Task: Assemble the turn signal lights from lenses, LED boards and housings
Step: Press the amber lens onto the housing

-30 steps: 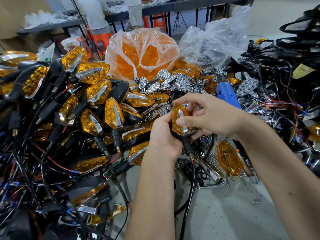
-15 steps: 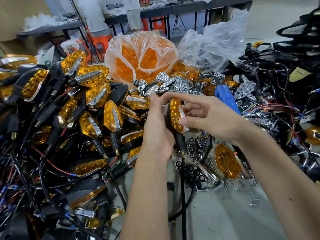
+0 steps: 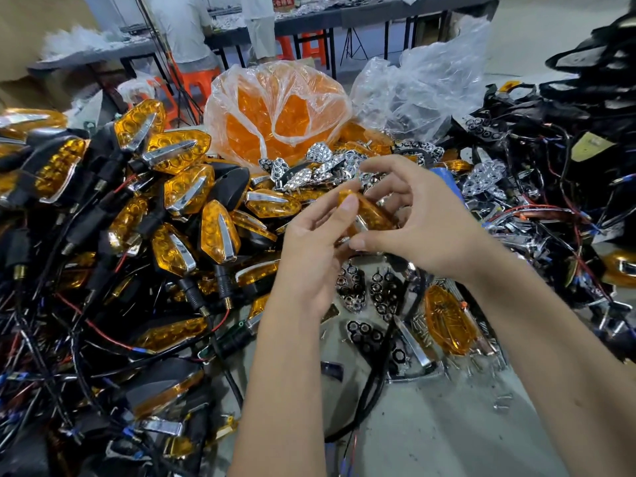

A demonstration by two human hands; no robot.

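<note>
Both hands (image 3: pixel 311 246) (image 3: pixel 418 223) pinching amber signal light (image 3: pixel 370 213) mid-air — grip on both ends, prob. to seat lens. Housing hidden, can't confirm.

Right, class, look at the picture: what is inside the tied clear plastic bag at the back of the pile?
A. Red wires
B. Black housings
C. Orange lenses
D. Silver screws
C: the tied clear bag behind the heap is stuffed with orange lenses, which show through the plastic; black housings and red wires lie loose in the piles on either side instead.
</note>
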